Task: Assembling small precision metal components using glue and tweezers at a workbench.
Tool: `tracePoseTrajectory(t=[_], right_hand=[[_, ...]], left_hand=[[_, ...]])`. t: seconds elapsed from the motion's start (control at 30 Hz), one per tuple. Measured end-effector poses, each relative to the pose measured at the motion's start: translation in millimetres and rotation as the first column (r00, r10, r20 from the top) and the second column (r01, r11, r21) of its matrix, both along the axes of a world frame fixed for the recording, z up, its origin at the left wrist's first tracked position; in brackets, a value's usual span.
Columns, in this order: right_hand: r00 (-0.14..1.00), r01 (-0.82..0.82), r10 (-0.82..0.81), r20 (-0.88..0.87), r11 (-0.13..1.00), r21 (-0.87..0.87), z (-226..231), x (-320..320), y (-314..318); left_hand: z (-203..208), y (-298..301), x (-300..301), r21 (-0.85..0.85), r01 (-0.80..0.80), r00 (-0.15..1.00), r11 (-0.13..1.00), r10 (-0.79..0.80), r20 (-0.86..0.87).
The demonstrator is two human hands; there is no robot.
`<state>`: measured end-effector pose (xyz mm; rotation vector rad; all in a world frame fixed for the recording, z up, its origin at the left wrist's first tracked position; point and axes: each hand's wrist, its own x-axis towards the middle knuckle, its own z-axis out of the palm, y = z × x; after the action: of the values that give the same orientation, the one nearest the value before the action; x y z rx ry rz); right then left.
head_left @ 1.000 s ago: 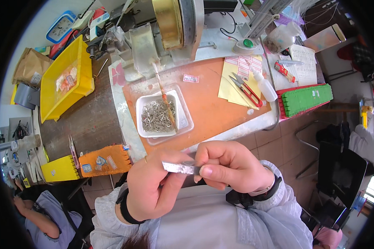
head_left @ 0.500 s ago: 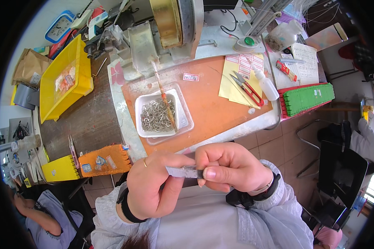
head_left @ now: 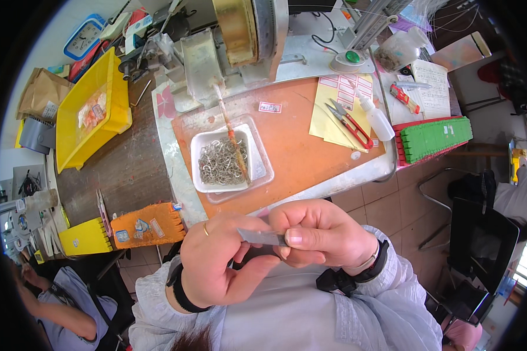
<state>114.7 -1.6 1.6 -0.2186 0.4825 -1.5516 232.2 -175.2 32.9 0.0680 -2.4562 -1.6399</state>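
Pinching the dark end of a flat grey metal strip (head_left: 260, 237) between thumb and bent fingers of the right hand (head_left: 313, 237), closed tight, in front of the chest and just short of the table edge. Aiming the strip's slanted free end leftward, over the curled fingers of the left hand (head_left: 222, 257). Holding that left hand half open, thumb clear of the strip; impossible to tell, with fingertips hidden, whether gripping anything there. Seen beyond, on an orange mat (head_left: 298, 140): a white tray (head_left: 216, 188) of metal hooks (head_left: 219, 164), crossed by a stained stick (head_left: 234, 140). Farther right, red-handled scissors (head_left: 351, 126) on yellow paper (head_left: 318, 123), beside a white bottle (head_left: 377, 121).
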Motion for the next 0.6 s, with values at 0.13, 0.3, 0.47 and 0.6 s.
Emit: tracePoseTrajectory(t=[0.13, 0.3, 0.47, 0.6], right_hand=[[0.981, 0.067, -0.058, -0.184, 0.997, 0.042, 8, 2, -1], [0.9, 0.204, -0.141, -0.412, 0.972, 0.113, 18, 6, 4], [0.601, 0.379, -0.142, -0.786, 0.917, 0.124, 20, 14, 7], [0.346, 0.492, -0.178, -0.921, 0.87, 0.017, 19, 19, 4]], left_hand=[[-4, 2, -4, -0.049, -0.042, 0.994, 0.998, 0.037, -0.104], [-12, 4, -5, -0.065, -0.089, 0.981, 0.994, 0.076, -0.18], [-11, 5, -2, -0.141, -0.144, 0.984, 0.979, 0.127, -0.126], [-12, 8, -3, -0.101, -0.176, 0.981, 0.979, 0.166, -0.103]])
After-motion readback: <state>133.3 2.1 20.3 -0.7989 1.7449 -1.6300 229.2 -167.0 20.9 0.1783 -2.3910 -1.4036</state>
